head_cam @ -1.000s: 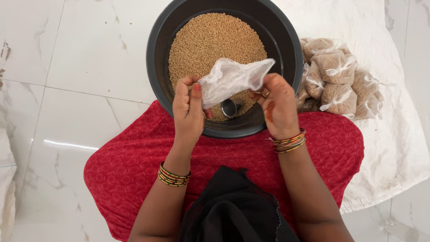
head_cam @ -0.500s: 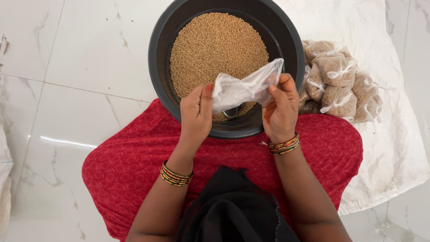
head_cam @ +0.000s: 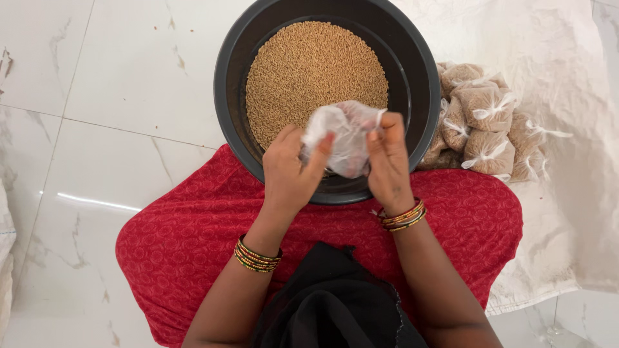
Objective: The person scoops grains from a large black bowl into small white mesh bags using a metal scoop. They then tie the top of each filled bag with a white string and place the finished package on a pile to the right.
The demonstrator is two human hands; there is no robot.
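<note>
A basin (head_cam: 225,96) of grain (head_cam: 309,71) sat on the floor (head_cam: 116,77) before the seated person's lap; tied packets (head_cam: 487,122) lay on a cloth (head_cam: 567,193) to its right.

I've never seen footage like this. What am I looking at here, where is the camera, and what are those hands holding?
There is no machine here: the camera sits on a person's head and looks straight down at their own two hands. The person sits on a white marble floor, with red cloth over the lap. The left hand and the right hand together hold a small clear plastic bag, crumpled between the fingers, above a large black tub filled with brown grain. On the right, a pile of filled, tied bags of grain lies on a white cloth. Both wrists wear coloured bangles.
</note>
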